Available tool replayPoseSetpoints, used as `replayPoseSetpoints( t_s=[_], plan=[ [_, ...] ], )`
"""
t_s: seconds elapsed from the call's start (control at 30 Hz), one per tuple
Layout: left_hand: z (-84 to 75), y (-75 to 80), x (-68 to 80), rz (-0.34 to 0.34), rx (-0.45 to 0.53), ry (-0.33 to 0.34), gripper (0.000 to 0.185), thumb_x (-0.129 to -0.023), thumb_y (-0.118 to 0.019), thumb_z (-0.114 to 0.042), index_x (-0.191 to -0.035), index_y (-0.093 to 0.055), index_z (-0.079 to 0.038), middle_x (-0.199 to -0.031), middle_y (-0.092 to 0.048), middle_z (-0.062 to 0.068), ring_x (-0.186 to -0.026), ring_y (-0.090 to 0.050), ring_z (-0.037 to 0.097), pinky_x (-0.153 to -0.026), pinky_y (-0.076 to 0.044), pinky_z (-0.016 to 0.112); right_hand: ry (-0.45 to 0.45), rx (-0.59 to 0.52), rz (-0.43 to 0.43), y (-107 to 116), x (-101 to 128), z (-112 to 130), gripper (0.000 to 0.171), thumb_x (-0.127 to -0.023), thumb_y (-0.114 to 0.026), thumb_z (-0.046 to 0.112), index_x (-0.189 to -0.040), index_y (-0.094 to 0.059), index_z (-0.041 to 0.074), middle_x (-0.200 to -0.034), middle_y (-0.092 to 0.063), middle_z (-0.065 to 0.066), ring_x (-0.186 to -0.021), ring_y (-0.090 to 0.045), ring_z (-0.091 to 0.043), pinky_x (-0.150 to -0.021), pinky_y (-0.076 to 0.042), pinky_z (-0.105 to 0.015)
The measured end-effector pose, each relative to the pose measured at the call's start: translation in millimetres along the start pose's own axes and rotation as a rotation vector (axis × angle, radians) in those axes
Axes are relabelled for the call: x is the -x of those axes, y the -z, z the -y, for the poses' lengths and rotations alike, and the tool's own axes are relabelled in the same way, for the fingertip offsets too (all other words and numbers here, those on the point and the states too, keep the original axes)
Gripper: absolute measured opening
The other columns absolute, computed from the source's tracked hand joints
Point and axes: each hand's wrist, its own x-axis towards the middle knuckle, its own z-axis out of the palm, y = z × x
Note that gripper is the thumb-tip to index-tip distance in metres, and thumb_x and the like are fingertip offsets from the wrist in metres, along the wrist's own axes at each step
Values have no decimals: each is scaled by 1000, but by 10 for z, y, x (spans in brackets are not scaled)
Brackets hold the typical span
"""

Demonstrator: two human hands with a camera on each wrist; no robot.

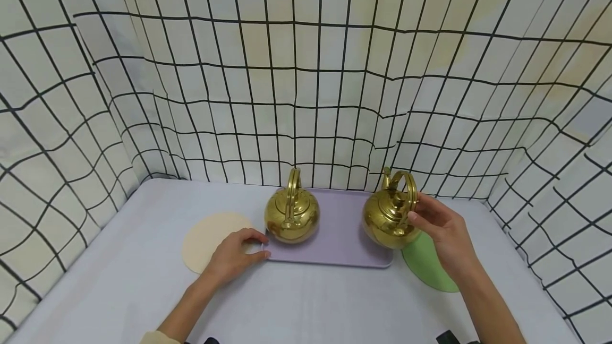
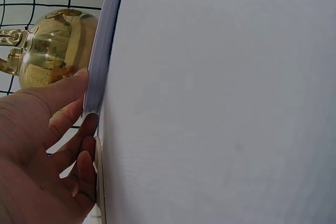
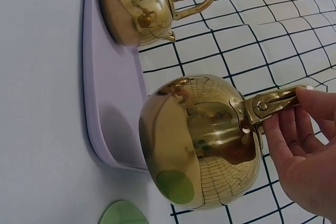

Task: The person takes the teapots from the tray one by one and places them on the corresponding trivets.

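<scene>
My right hand (image 1: 447,232) grips the upright handle of a brass teapot (image 1: 384,222) over the right end of a lilac tray (image 1: 334,240). The right wrist view shows this teapot (image 3: 205,145) raised off the tray and somewhat tilted. A second brass teapot (image 1: 289,224) stands on the tray's left end, its arched handle up. At the tray's front left corner, my left hand (image 1: 234,254) holds the edge with thumb and fingers; the thumb lies against the tray side (image 2: 100,61) in the left wrist view.
A round cream mat (image 1: 205,240) lies left of the tray, partly under my left hand. On the right lies a round green mat (image 1: 432,267), partly covered by the teapot and my right hand. Black-gridded white cloth walls (image 1: 330,84) enclose the white table (image 1: 306,301).
</scene>
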Motion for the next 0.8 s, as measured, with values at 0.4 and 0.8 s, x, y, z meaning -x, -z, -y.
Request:
replayPoseSetpoints(
  t_s=[0.4,0.8],
  plan=[
    [2,5,-10,3,-5,10,28,-85,-87,-31,-108,-76,-20,-119,-75,1,-128,-63,31,-115,-44,57,6,-46,9,77,18,8,52,-101,-69,13,-149,-54,4,-112,-70,14,-108,-65,1,-94,-52,-11],
    [-1,2,-13,6,3,4,27,-85,-86,-30,-108,-76,-20,-119,-75,1,-128,-63,30,-115,-44,56,-6,-51,3,152,37,-1,53,-100,-70,13,-149,-53,2,-113,-70,11,-109,-65,-2,-94,-51,-11]
  ],
)
